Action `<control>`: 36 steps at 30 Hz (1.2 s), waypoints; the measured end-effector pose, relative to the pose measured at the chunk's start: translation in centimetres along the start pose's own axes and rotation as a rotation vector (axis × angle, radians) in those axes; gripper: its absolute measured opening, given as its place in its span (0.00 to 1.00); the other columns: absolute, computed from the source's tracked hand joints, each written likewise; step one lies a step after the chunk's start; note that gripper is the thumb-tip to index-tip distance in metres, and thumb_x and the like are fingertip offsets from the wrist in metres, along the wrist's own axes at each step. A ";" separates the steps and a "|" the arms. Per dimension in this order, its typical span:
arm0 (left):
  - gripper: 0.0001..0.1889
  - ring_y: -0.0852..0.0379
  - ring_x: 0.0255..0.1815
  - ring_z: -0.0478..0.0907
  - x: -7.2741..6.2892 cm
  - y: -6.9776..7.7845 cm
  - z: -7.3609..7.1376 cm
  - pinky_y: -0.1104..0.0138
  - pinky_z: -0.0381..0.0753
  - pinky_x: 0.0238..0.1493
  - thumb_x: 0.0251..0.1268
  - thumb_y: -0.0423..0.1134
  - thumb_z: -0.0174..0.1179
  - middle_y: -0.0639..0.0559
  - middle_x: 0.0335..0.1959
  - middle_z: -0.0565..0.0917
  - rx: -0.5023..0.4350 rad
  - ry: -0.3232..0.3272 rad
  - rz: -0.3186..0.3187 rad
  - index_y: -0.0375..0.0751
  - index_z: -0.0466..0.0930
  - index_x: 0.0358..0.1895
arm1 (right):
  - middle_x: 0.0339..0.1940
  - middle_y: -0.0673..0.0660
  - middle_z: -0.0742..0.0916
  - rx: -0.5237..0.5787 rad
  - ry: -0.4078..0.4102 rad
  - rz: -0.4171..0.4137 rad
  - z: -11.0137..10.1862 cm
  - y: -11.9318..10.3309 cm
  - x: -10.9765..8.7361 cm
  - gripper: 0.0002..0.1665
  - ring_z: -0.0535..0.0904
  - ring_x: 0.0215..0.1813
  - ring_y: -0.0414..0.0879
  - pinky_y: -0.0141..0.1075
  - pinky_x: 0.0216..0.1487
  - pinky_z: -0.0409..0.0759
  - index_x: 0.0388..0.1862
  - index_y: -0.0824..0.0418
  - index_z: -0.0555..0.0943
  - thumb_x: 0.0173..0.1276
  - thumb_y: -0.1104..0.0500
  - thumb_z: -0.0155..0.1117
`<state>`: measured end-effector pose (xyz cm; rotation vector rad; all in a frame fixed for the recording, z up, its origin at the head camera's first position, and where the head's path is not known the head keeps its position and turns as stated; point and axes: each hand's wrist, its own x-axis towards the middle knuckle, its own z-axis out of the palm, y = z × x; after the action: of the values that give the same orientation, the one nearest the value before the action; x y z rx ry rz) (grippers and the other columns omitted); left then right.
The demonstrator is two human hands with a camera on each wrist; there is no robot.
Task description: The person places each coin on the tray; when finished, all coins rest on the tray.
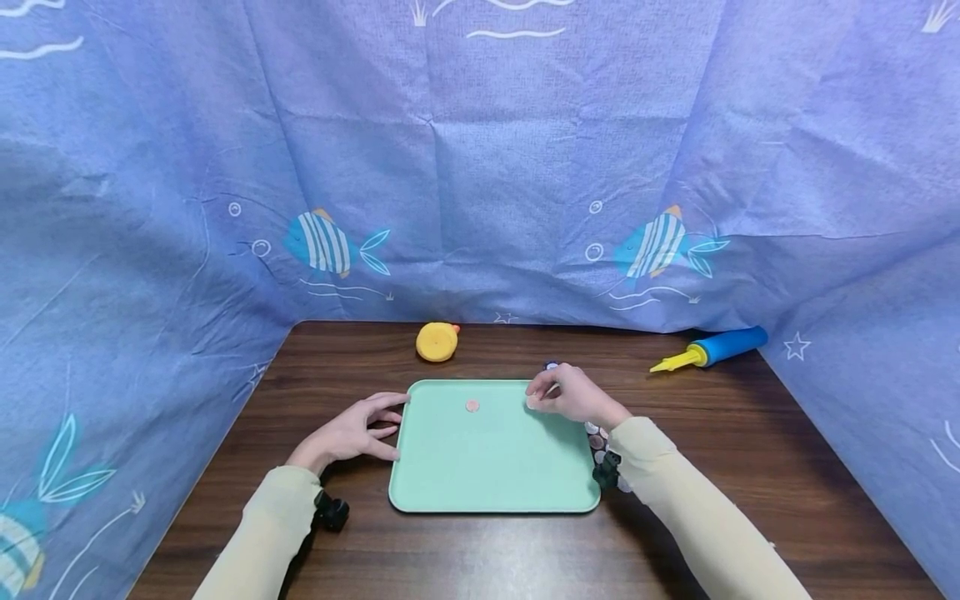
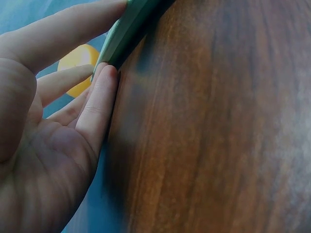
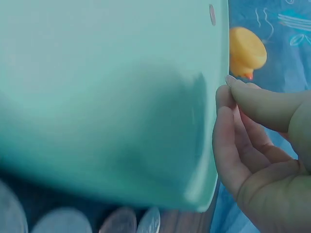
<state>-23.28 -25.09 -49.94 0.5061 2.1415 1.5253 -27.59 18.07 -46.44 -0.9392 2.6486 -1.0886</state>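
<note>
A pale green tray [image 1: 495, 467] lies flat on the table, with one small pinkish coin-like disc [image 1: 472, 406] near its far rim. My right hand [image 1: 573, 396] is over the tray's far right part, thumb and forefinger pinching a small pale disc [image 1: 532, 402]. In the right wrist view those fingertips [image 3: 228, 92] come together at the tray's rim, hiding most of the disc. My left hand [image 1: 352, 432] has its fingers spread along the tray's left edge. The left wrist view shows thumb and fingertips touching the rim [image 2: 114, 41].
Several silvery and brownish discs [image 1: 596, 442] lie on the table along the tray's right side, partly behind my right wrist. A yellow rubber duck [image 1: 437, 342] is beyond the tray. A blue and yellow hand pump [image 1: 723, 346] lies at the back right, before a blue cloth [image 1: 502, 183].
</note>
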 end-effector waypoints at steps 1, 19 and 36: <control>0.52 0.39 0.73 0.67 0.0 0.0 0.0 0.66 0.79 0.70 0.54 0.31 0.81 0.38 0.81 0.58 -0.003 0.000 0.002 0.38 0.60 0.82 | 0.35 0.51 0.91 0.005 0.001 0.000 0.2 -0.1 0.2 0.06 0.85 0.39 0.41 0.33 0.41 0.86 0.44 0.63 0.90 0.69 0.65 0.75; 0.52 0.38 0.73 0.68 -0.1 0.1 0.0 0.66 0.79 0.70 0.56 0.31 0.80 0.37 0.81 0.57 0.003 -0.003 0.008 0.37 0.59 0.83 | 0.34 0.56 0.89 0.035 -0.080 0.029 2.7 -1.6 2.4 0.10 0.82 0.37 0.39 0.31 0.43 0.86 0.43 0.65 0.90 0.64 0.73 0.73; 0.52 0.38 0.73 0.68 -0.1 0.1 0.0 0.65 0.79 0.70 0.55 0.31 0.80 0.37 0.81 0.57 0.003 -0.002 0.014 0.37 0.59 0.83 | 0.31 0.46 0.90 -0.096 -0.054 0.051 4.0 -2.3 3.6 0.03 0.82 0.37 0.38 0.34 0.42 0.83 0.39 0.59 0.92 0.68 0.64 0.76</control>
<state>-23.18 -25.08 -49.89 0.5249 2.1436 1.5288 -27.96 12.27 -47.39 -0.8995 2.6865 -0.9193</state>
